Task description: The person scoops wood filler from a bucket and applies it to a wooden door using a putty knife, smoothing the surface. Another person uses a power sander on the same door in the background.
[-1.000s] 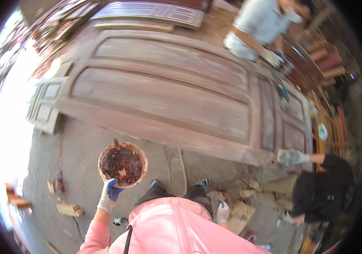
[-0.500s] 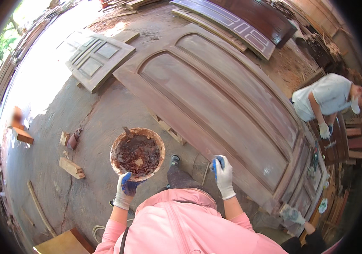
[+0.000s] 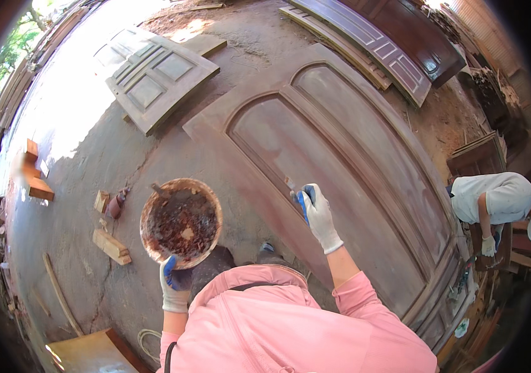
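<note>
My left hand [image 3: 176, 286], in a white glove with blue fingers, grips the near rim of a round bucket [image 3: 218, 208]. Dark brown, lumpy material [image 3: 184, 224] lines it, with a pale lump inside; a flat tool [image 3: 160, 190] leans at its far rim. My right hand [image 3: 318, 214], gloved alike, is closed over the near long edge of a large brown panelled wooden door [image 3: 346, 193]. From its fingers pokes a small flat-tipped tool [image 3: 289, 183], too small to name surely; whether it touches the wood I cannot tell.
A smaller panelled door [image 3: 166, 84] lies at the far left, more doors [image 3: 371, 43] at the far right. Wood blocks [image 3: 111, 246], a reddish-brown object [image 3: 116, 204] and a stick [image 3: 60, 295] lie on the concrete floor. A person [image 3: 492, 199] in gloves bends at the right.
My right hand has moved up and forward along the door, and the tool now shows. I have stepped, and the bucket has shifted left in view. The person at right bends lower.
</note>
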Available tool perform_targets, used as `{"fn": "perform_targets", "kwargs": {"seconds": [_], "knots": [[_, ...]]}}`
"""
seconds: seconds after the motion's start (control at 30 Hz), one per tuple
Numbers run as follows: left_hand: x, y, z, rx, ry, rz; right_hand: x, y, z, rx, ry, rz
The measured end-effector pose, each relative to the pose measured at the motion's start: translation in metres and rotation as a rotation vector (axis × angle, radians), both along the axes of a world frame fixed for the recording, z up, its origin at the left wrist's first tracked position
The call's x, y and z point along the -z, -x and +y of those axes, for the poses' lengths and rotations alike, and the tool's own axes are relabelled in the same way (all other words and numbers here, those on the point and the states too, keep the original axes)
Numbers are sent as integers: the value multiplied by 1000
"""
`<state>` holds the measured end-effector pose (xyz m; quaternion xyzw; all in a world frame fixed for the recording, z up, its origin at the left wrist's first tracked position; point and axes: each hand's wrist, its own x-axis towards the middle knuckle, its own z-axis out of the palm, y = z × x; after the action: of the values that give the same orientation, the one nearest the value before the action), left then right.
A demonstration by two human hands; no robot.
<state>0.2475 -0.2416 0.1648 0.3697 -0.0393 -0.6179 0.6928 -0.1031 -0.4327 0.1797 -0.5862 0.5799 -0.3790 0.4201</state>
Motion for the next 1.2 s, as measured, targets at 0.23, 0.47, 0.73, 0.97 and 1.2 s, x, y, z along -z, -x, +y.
{"fn": "perform_targets", "kwargs": {"seconds": [0.23, 0.47, 0.73, 0.97, 1.2], "knots": [[14, -116, -69, 9, -30, -189, 37, -75, -120, 213, -129, -132], [16, -301, -175, 77, -166, -260, 51, -216, -199, 443, -253, -625], [-24, -420, -366, 327, -86, -373, 96, -201, -241, 845, 4, 72], [-25, -390, -522, 433, -35, -351, 136, -114, -339, 1043, 84, 518], [-36, -347, -643, 660, -68, -364, 134, -209, -442, 745, 249, 651]]}}
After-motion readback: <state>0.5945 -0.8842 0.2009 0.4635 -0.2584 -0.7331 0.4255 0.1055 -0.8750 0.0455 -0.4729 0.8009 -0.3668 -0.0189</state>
